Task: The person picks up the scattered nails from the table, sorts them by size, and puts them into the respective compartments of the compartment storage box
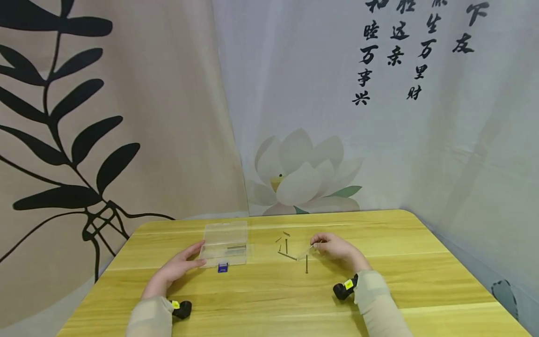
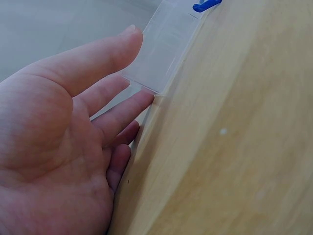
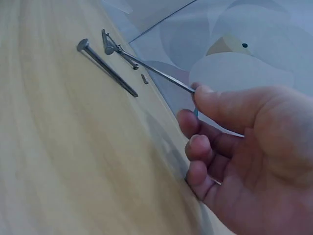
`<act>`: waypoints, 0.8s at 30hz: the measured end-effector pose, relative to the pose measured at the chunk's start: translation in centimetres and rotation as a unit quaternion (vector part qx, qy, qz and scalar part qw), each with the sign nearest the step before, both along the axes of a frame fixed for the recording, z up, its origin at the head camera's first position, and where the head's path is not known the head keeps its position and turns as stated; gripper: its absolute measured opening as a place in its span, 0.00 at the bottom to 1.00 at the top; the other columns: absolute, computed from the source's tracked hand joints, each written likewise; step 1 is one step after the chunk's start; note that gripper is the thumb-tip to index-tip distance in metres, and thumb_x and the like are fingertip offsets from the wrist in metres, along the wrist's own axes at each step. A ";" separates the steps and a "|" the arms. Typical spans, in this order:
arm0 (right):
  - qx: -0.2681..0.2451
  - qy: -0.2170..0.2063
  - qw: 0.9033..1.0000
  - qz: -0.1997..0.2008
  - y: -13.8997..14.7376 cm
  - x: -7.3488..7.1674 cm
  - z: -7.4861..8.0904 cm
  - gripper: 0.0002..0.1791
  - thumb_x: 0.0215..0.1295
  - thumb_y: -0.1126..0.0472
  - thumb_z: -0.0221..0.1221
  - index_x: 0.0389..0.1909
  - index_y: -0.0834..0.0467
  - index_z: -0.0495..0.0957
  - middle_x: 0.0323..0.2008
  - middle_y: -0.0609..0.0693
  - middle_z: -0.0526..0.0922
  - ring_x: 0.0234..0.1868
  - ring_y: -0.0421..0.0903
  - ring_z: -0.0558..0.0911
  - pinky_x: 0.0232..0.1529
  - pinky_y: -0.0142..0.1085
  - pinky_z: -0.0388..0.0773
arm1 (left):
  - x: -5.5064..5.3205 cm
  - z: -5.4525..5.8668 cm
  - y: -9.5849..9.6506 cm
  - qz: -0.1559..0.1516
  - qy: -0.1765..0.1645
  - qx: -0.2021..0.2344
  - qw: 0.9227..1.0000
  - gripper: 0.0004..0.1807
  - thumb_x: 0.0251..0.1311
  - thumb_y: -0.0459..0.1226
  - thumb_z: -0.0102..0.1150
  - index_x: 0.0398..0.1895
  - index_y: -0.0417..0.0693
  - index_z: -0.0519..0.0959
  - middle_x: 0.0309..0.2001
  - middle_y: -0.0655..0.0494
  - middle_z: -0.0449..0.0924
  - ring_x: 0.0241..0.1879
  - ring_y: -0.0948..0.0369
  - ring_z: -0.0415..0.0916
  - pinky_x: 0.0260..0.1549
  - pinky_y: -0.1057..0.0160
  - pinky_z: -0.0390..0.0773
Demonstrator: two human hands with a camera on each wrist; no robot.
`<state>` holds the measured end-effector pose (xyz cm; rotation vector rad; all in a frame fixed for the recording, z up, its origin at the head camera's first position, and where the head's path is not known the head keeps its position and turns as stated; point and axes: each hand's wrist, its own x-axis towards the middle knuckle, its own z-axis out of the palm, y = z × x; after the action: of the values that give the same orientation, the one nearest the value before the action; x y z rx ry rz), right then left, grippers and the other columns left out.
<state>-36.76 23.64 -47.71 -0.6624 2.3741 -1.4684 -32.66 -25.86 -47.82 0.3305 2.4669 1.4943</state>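
A clear plastic box (image 1: pixel 223 239) with a blue latch (image 1: pixel 222 267) lies on the table with its lid raised toward the back. A few thin metal pieces (image 1: pixel 236 247) lie inside it. At the box's left side, my left hand (image 1: pixel 182 265) touches the edge with extended fingers, its thumb apart from them. My right hand (image 1: pixel 334 247) pinches a long nail (image 3: pixel 159 73) by one end between thumb and fingertips, its other end slanting down toward the loose nails. Below that hand lies one thick nail (image 3: pixel 108 68) on the table.
Several loose nails (image 1: pixel 287 256) of different lengths are scattered between the box and my right hand. The wooden table (image 1: pixel 261 304) ends at a printed curtain (image 1: pixel 294 117) behind. A black wrist camera (image 1: pixel 345 288) sits on each wrist.
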 end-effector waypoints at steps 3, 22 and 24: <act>-0.004 -0.003 1.000 -0.022 0.0 0.1 0.4 0.11 0.73 0.66 0.49 0.47 0.70 0.73 0.34 0.58 0.74 0.29 0.46 0.69 0.31 0.34 0.68 | 0.0 0.0 0.0 -0.001 0.002 -0.002 1.000 0.41 0.66 0.41 0.58 0.76 0.41 0.49 0.73 0.31 0.48 0.71 0.34 0.43 0.61 0.29 0.51; -0.066 0.059 0.992 -0.086 -0.5 1.0 4.2 0.14 0.75 0.63 0.49 0.50 0.71 0.71 0.33 0.54 0.70 0.34 0.48 0.67 0.38 0.44 0.67 | -0.2 -0.1 0.0 0.004 0.003 -0.005 1.000 0.41 0.66 0.42 0.58 0.76 0.41 0.50 0.73 0.33 0.49 0.71 0.35 0.42 0.63 0.30 0.46; -0.067 0.060 0.992 -0.089 -0.5 1.0 4.2 0.14 0.74 0.63 0.50 0.50 0.71 0.71 0.33 0.54 0.70 0.33 0.49 0.67 0.37 0.44 0.67 | -0.3 -0.1 0.1 0.005 0.003 -0.007 1.000 0.41 0.66 0.43 0.59 0.76 0.41 0.50 0.73 0.33 0.49 0.71 0.35 0.42 0.63 0.30 0.46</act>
<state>-35.80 23.13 -43.55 -0.5964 2.4980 -1.7203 -32.94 -25.81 -47.90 0.3202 2.4857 1.4808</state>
